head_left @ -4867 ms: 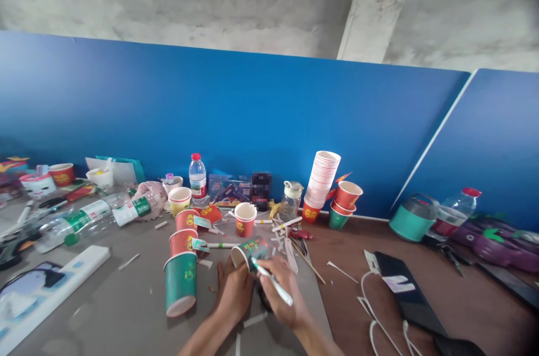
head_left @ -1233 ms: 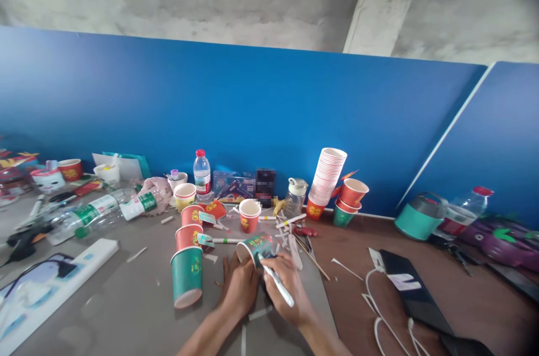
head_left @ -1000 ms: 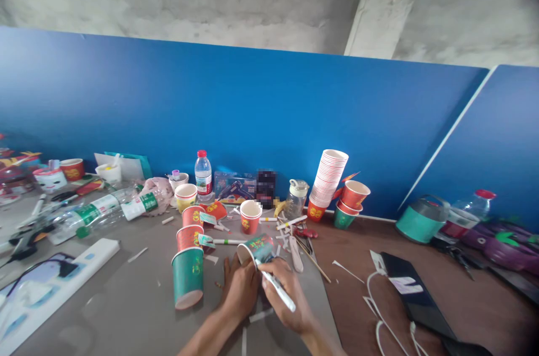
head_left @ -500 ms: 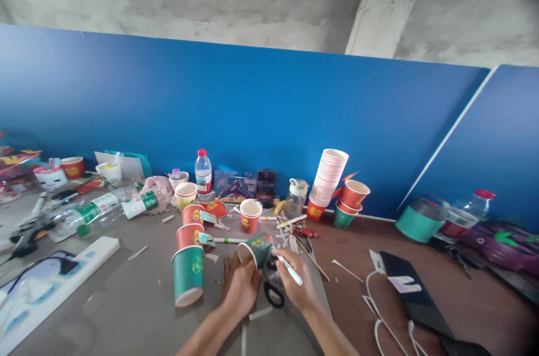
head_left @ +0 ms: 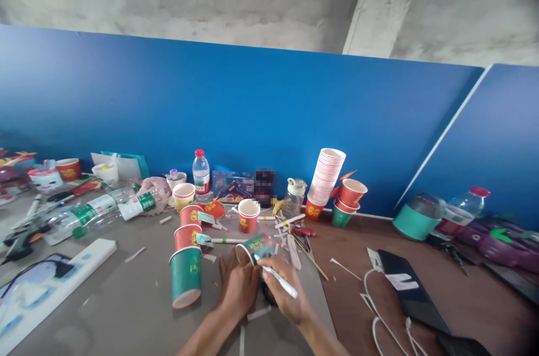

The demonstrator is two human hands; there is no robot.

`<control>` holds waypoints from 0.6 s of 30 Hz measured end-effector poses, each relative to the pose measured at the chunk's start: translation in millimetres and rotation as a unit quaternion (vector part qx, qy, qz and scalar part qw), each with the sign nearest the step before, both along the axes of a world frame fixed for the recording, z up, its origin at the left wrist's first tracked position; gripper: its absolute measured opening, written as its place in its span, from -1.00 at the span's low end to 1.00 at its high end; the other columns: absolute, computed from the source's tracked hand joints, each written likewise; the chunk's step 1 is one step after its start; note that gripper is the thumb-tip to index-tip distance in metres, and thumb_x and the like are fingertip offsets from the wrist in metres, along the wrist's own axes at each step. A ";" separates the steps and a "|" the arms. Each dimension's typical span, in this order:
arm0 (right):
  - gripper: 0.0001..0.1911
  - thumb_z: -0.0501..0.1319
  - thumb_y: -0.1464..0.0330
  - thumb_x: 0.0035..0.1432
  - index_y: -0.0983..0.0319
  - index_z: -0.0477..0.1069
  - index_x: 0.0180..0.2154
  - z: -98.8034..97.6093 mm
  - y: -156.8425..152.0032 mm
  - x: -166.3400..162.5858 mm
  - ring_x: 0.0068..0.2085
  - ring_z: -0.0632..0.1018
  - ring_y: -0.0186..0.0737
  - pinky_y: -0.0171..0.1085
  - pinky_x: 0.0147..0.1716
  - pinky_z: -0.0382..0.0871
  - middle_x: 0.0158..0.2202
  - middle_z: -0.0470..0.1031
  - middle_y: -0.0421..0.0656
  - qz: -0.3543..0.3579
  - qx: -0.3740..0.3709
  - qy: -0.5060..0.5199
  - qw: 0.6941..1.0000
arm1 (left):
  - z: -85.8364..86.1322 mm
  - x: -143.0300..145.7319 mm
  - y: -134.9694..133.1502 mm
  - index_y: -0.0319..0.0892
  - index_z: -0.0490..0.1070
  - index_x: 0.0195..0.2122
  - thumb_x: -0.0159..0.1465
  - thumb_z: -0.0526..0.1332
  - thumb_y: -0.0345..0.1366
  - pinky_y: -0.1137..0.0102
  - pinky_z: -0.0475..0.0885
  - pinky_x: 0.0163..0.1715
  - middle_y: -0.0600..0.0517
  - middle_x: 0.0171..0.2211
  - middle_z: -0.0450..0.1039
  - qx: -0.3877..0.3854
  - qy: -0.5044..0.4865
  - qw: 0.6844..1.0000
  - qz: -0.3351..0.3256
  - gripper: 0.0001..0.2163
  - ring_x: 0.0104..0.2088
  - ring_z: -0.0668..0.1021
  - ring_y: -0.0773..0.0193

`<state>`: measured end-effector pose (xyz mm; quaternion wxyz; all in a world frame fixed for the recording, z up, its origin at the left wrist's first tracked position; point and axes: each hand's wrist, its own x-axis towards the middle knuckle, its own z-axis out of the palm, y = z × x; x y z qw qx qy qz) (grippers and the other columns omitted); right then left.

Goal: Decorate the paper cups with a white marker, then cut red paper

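Observation:
My left hand (head_left: pixel 238 288) is wrapped round a green paper cup (head_left: pixel 254 247) that lies on its side on the grey table, mouth to the left. My right hand (head_left: pixel 284 294) grips a white marker (head_left: pixel 279 282), its tip touching the cup's wall. A black object under my right hand is mostly hidden. Just left of my hands lies a chain of cups joined end to end: a green cup (head_left: pixel 185 275) nearest me, then two red ones (head_left: pixel 186 235).
A tall stack of paper cups (head_left: pixel 325 179) and loose red and green cups stand by the blue partition. A red cup (head_left: pixel 248 215), water bottles (head_left: pixel 201 174), sticks and paper scraps litter the table. A phone with white cables (head_left: pixel 402 288) lies right; a white power strip (head_left: pixel 59 277) lies left.
Half a second ago my right hand had lifted the marker off the cup, showing black scissor handles below; now the marker tip is back on the cup. My left hand has kept its hold.

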<state>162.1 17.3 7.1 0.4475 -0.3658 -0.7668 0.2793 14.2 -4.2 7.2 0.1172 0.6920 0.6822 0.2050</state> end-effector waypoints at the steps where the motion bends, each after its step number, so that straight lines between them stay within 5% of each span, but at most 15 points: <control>1: -0.76 0.09 0.34 0.15 0.15 0.49 -0.19 0.9 0.0 -0.1 -0.18 0.52 -0.11 -0.15 -0.14 0.40 -0.24 0.56 -0.11 -0.019 0.013 -0.012 1.000 | -0.2 -0.3 -0.4 -0.06 0.46 -0.09 0.27 -0.05 -0.33 -0.23 -0.20 0.11 -0.10 0.06 0.39 0.004 0.004 1.000 -0.001 -0.67 0.22 0.14 -0.14; 5: -0.75 0.08 0.37 0.13 0.18 0.48 -0.19 5.5 -1.5 0.9 -0.16 0.52 -0.07 -0.10 -0.14 0.39 -0.20 0.55 -0.08 -0.103 0.024 -0.007 0.994 | 0.0 -1.1 -2.4 0.01 0.40 -0.01 0.26 -0.04 -0.32 -0.20 -0.24 0.13 -0.03 0.04 0.42 0.033 0.001 0.999 -0.022 -0.66 0.23 0.09 -0.17; 9: -0.74 0.07 0.35 0.15 0.13 0.46 -0.15 9.6 -7.5 -1.5 -0.21 0.53 -0.15 -0.18 -0.19 0.42 -0.25 0.54 -0.14 0.022 0.023 -0.019 0.999 | -0.4 -0.9 -2.2 0.05 0.41 -0.02 0.24 -0.03 -0.39 -0.24 -0.20 0.11 -0.03 0.04 0.43 0.024 -0.001 1.000 -0.017 -0.63 0.22 0.13 -0.18; 14: -0.75 0.09 0.35 0.13 0.22 0.47 -0.19 7.0 -3.5 0.5 -0.17 0.52 -0.07 -0.13 -0.16 0.39 -0.22 0.54 -0.05 -0.077 0.014 -0.006 0.997 | 3.7 -0.6 -2.1 0.00 0.45 -0.07 0.24 0.00 -0.34 -0.19 -0.32 0.13 -0.01 -0.02 0.48 0.021 -0.014 1.000 -0.013 -0.68 0.24 0.09 -0.13; 18: -0.75 0.07 0.31 0.16 0.19 0.46 -0.18 5.1 -5.4 -0.1 -0.24 0.53 -0.15 -0.22 -0.24 0.42 -0.27 0.55 -0.11 0.016 -0.023 0.006 1.000 | 5.6 -0.5 -1.5 -0.11 0.49 -0.16 0.26 -0.05 -0.35 -0.19 -0.28 0.12 -0.08 -0.05 0.50 -0.017 -0.023 1.000 -0.003 -0.68 0.23 0.13 -0.12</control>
